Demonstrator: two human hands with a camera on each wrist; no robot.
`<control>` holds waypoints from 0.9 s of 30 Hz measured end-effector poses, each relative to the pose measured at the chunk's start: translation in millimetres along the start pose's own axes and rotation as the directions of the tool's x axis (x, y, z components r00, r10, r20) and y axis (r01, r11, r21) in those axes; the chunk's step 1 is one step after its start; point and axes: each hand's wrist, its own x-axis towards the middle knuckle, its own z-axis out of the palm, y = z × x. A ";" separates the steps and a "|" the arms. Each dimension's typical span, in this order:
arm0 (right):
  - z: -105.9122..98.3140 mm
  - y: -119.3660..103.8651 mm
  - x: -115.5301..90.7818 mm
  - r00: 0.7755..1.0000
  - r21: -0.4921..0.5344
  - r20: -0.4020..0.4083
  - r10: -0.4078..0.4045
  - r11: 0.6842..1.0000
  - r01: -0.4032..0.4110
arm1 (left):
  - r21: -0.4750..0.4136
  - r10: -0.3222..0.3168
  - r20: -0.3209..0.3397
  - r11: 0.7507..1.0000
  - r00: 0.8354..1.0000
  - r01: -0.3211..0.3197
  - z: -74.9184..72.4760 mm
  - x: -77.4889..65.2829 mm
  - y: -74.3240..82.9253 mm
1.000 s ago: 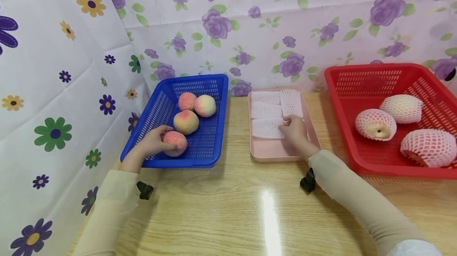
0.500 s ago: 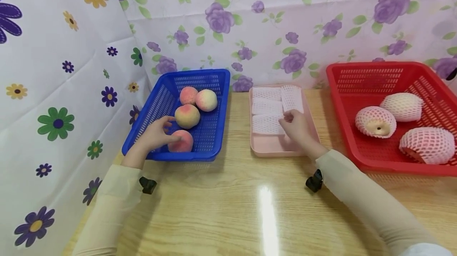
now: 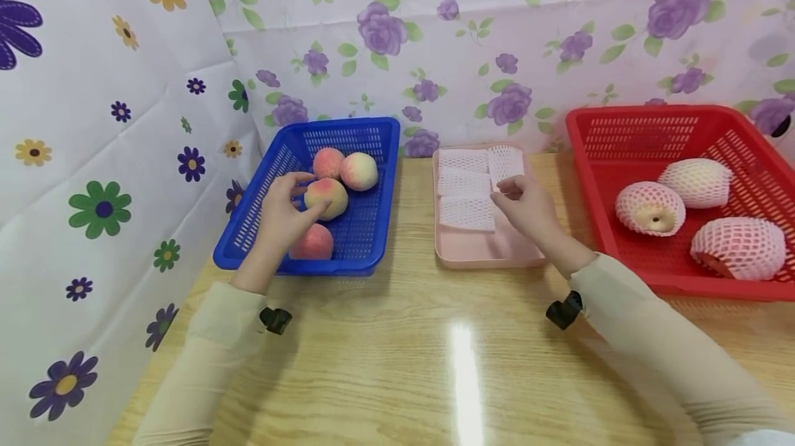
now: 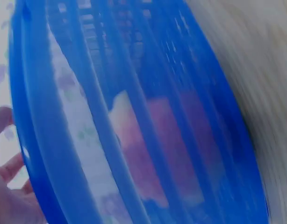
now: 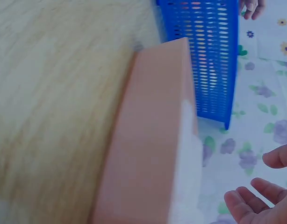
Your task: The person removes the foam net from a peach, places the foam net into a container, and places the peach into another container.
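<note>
My left hand [image 3: 282, 215] hangs over the blue basket [image 3: 386, 211], thumb and fingers spread beside a yellow-and-pink peach [image 3: 329, 196]. A redder peach [image 3: 312, 244] lies below it at the basket's front, partly hidden by the rim. Two more peaches sit behind, a pink one [image 3: 328, 162] and a pale one [image 3: 359, 171]. Over the pink tray [image 3: 462, 253], my right hand [image 3: 528, 208] is near flat white foam net sleeves [image 3: 467, 212]. Its fingers [image 5: 244, 200] are apart from the thumb with nothing between them in the right wrist view. The left wrist view is blurred.
On the right stands a red basket [image 3: 590, 211] holding foam-netted fruit: one at the front right [image 3: 739, 247], one showing its stem end [image 3: 650, 208], one whitish [image 3: 697, 182]. Flowered cloth [image 3: 447, 52] covers the back and left. All rest on a wooden table [image 3: 385, 335].
My left hand has let go of the front peach and moved farther back to the yellow-and-pink one. My right hand has lifted off the foam net sleeves and drawn slightly right.
</note>
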 end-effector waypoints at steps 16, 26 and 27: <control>-41.1 -19.0 -8.9 0.999 -0.086 0.036 -0.011 0.996 0.014 | -0.244 0.123 -0.030 0.962 0.992 -0.126 54.4 0.5 53.6; -59.7 -18.8 -9.9 0.999 -0.127 0.030 0.022 0.992 -0.018 | -0.510 0.059 0.042 0.860 0.997 -0.030 80.2 1.4 82.1; -61.5 -18.1 -10.4 0.999 -0.133 0.024 0.027 0.991 -0.023 | -0.522 0.055 0.050 0.853 0.997 -0.021 83.2 2.1 84.6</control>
